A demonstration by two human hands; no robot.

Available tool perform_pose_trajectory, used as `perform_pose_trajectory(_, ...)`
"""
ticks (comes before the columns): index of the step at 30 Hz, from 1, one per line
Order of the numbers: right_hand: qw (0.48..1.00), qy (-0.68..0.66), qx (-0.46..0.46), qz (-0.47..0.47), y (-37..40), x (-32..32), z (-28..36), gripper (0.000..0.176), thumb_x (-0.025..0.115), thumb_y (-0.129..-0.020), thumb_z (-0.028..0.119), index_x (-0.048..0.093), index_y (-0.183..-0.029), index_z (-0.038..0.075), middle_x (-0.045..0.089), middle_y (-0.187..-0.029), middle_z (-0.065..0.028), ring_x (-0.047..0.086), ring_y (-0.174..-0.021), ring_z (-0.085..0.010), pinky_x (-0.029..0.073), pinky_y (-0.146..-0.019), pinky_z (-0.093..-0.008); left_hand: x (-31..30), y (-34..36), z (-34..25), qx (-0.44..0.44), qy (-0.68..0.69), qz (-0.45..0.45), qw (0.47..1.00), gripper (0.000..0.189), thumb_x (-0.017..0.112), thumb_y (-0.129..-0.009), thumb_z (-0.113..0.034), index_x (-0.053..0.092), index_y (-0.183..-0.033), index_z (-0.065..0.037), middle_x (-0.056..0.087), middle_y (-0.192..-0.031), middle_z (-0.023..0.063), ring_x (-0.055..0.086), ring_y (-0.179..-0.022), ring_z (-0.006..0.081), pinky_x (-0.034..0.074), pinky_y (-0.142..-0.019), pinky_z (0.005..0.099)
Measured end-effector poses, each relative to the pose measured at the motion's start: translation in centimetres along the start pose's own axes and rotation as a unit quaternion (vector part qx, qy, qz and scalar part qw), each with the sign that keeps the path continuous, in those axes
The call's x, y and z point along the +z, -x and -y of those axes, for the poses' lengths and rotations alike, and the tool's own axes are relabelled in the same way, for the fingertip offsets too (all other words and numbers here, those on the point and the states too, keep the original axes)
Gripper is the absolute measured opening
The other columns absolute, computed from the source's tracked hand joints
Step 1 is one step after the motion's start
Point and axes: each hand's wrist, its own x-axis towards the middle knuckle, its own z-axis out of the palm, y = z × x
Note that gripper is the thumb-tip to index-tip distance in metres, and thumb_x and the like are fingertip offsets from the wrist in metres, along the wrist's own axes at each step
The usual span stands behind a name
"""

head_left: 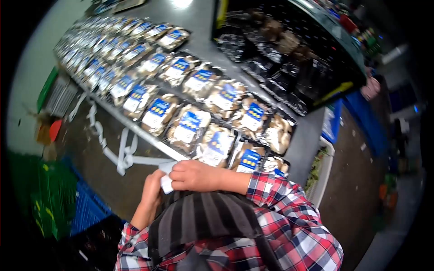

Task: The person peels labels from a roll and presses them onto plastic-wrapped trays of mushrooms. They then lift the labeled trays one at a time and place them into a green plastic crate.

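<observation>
My left hand (153, 186) and my right hand (195, 176) are close together at the table's near edge, in front of the striped apron (203, 217). Between them is a small white paper piece (166, 177), pinched by the fingers of both hands. A long white paper strip (147, 160) runs from it to the left and hangs in loops below the table edge. Just beyond my hands, wrapped trays of mushrooms (217, 144) with blue and white labels lie in rows.
A black crate (334, 97) holding dark wrapped packs (294, 72) stands at the back right. On the right is a white basket (322, 174) with green scraps. Green crates (54, 198) and a blue crate (90, 207) are at the lower left.
</observation>
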Motion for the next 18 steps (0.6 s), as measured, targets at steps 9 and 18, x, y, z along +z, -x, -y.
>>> perform_pose_trajectory(9, 0.765, -0.149, 0.603, -0.171, 15.6, -23.7, -2.4, 0.012, 0.065, -0.080, 0.009, 0.053, -0.084, 0.008, 0.055, -0.069, 0.0021, 0.053, -0.056, -0.0051, 0.044, -0.048, -0.0212, -1.6, -0.8, 1.4, -0.068, 0.096, 0.101, 0.988, 0.026, 0.043, -0.084, -0.017, 0.055, -0.085, 0.006, 0.062, -0.080, 0.0149, 0.062, -0.073, 0.0254, 0.050, -0.071, 0.0362)
perform_pose_trajectory(18, 0.752, 0.225, 0.620, 0.002, 28.1, -18.2, -6.3, 0.034, 0.073, -0.070, 0.033, 0.055, -0.090, 0.012, 0.062, -0.073, -0.0086, 0.061, -0.064, -0.0267, 0.047, -0.055, -0.0356, -3.2, 0.2, 4.7, 0.078, -0.104, 0.102, 0.986, 0.013, 0.056, -0.076, -0.010, 0.058, -0.085, -0.001, 0.055, -0.080, 0.0096, 0.052, -0.072, 0.0187, 0.045, -0.064, 0.0298)
